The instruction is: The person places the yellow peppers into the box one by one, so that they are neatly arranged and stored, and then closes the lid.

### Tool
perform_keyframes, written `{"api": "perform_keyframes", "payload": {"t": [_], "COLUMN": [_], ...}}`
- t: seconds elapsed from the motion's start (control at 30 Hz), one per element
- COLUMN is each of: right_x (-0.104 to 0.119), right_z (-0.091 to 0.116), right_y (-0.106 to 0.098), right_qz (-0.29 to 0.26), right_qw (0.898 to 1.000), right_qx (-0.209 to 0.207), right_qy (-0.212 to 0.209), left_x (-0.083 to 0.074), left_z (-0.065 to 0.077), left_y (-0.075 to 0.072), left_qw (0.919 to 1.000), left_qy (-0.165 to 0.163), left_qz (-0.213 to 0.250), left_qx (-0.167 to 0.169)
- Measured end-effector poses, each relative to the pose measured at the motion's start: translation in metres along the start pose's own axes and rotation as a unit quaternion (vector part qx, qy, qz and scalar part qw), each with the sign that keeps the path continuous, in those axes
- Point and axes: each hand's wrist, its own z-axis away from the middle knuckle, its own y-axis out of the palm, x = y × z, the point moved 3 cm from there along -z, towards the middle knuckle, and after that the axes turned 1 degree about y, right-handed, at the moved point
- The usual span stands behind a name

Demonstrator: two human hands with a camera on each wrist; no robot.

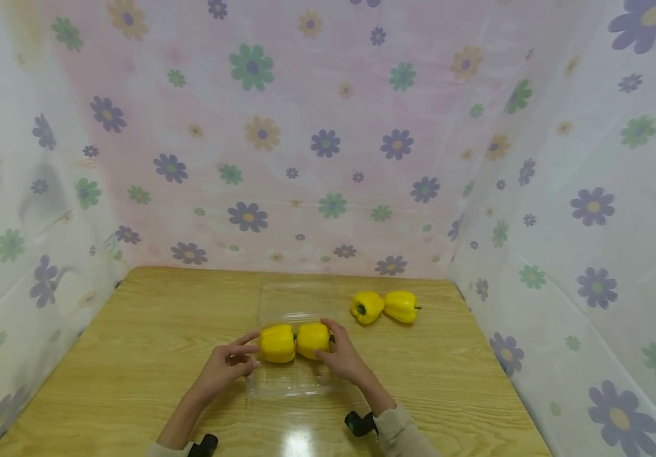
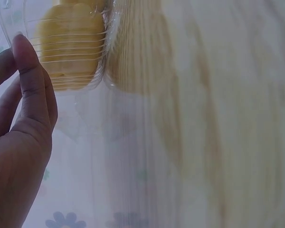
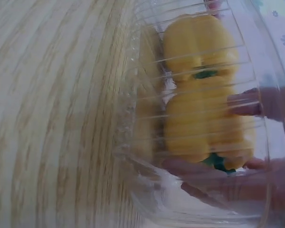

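Observation:
A clear plastic container (image 1: 282,388) lies on the table with its lid (image 1: 296,297) folded back behind it. Two yellow bell peppers sit side by side in it, a left pepper (image 1: 277,344) and a right pepper (image 1: 313,340). My left hand (image 1: 221,368) pinches the container's left rim, thumb and fingertips meeting at the edge in the left wrist view. Inside the container, my right hand (image 1: 347,357) grips the right pepper between thumb and fingers. Through the clear wall, the right wrist view shows that pepper (image 3: 194,126) and its green stem against the hand.
Two more yellow bell peppers, one with its stem facing forward (image 1: 367,307) and one on its side (image 1: 401,306), lie on the wooden table (image 1: 150,343) at the back right. Flower-printed sheets (image 1: 287,133) enclose the table at the back and sides.

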Motion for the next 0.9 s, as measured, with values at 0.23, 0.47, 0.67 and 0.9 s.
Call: {"api": "perform_keyframes", "payload": {"t": [0.23,0.47,0.67,0.9], "right_x": [0.005,0.024,0.025,-0.002], "right_z": [0.001,0.012,0.018,0.016], "right_y": [0.001,-0.011,-0.029,-0.047], "right_qz": [0.013,0.058,0.002,-0.017], "right_qw": [1.0,0.998,0.998,0.986], "right_qx": [0.001,0.013,-0.054,-0.166], "right_qy": [0.015,0.02,-0.019,-0.03], "left_x": [-0.001,-0.003,-0.002,0.003], "left_z": [0.001,-0.001,-0.002,0.0], "left_y": [-0.002,-0.003,-0.004,-0.001], "left_qw": [1.0,1.0,1.0,0.9999], "left_qy": [-0.001,-0.004,0.0,-0.011], "left_qz": [0.002,-0.001,-0.008,-0.005], "left_qx": [0.003,0.0,0.0,-0.007]}}
